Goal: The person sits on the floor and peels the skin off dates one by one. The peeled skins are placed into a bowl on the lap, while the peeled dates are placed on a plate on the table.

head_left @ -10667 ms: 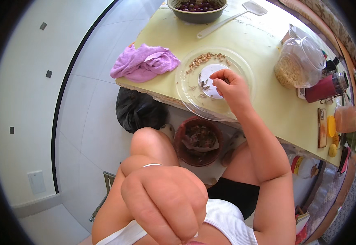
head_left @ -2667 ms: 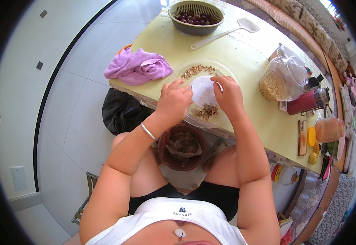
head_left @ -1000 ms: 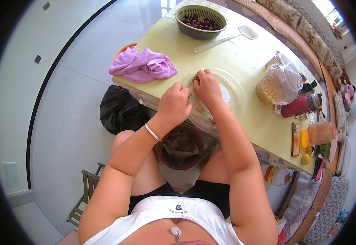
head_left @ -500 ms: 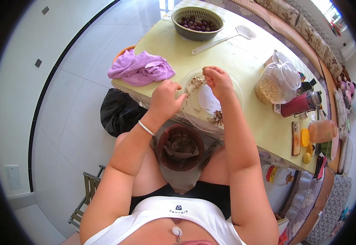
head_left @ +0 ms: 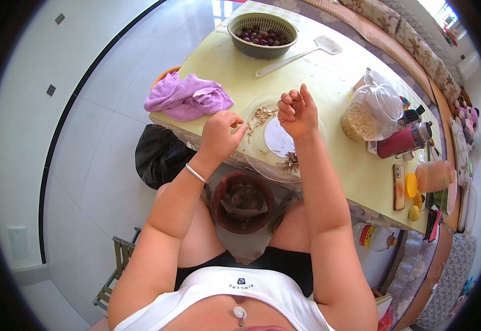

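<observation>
My left hand [head_left: 222, 135] hovers at the left rim of a clear round tray [head_left: 260, 165]; its thumb and forefinger are apart, and nothing shows between them. My right hand [head_left: 298, 114] is above the tray's right side, palm turned up. Its fingers curl toward the palm and the thumb stands out; whatever they may hold is hidden. A white disc [head_left: 279, 138] shows in the tray's middle. Pale brown dried shreds [head_left: 263, 114] lie on the tray's far left, and a darker clump of dried pieces [head_left: 290, 161] sits near my right wrist.
A dark red bucket [head_left: 217, 212] with scraps stands between my knees. On the table are a purple cloth [head_left: 182, 98], a colander [head_left: 262, 51] of dark round fruit, a white spatula [head_left: 298, 57], a lidded clear tub [head_left: 362, 122], a maroon flask [head_left: 397, 144] and a phone [head_left: 399, 187].
My right hand has turned over from a fingertip pinch to palm up, with the thumb lifted away. The small brownish bit at its fingertips no longer shows. My left hand has barely moved.
</observation>
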{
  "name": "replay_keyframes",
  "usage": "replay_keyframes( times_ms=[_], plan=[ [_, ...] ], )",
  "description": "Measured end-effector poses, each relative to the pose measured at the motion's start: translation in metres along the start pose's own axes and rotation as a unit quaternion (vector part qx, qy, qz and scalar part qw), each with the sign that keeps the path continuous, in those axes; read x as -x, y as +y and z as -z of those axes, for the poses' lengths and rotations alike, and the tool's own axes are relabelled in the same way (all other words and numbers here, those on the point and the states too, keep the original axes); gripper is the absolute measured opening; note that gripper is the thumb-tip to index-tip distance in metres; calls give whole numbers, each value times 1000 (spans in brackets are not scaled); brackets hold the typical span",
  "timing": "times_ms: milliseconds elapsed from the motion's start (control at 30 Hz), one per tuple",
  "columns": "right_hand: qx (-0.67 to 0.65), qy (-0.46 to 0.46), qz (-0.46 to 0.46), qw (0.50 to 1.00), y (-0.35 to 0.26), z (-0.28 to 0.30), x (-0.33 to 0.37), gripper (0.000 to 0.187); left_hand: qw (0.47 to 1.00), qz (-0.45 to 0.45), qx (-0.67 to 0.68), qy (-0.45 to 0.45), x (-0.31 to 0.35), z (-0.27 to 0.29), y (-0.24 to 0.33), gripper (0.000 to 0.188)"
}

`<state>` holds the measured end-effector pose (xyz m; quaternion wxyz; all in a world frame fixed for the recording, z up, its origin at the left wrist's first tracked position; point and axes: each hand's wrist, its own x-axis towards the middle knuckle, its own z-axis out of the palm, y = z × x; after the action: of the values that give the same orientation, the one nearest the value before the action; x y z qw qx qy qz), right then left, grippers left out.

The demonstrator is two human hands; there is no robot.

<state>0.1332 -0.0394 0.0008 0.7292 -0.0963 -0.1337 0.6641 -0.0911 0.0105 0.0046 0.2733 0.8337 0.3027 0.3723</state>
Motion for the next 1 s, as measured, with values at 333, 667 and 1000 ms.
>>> replay_keyframes(
  times_ms=[333,667,1000],
  plan=[
    [-198,-81,53,975,21,-39,10,41,1000,-2,21,7,-1,-4,0,11],
    [-147,-132,89,976,33,-78,19,49,999,-25,17,-14,0,-2,-7,9],
    [-27,-55,54,997,64,-182,66,53,996,-30,84,-4,3,-8,-16,13]
  ],
)
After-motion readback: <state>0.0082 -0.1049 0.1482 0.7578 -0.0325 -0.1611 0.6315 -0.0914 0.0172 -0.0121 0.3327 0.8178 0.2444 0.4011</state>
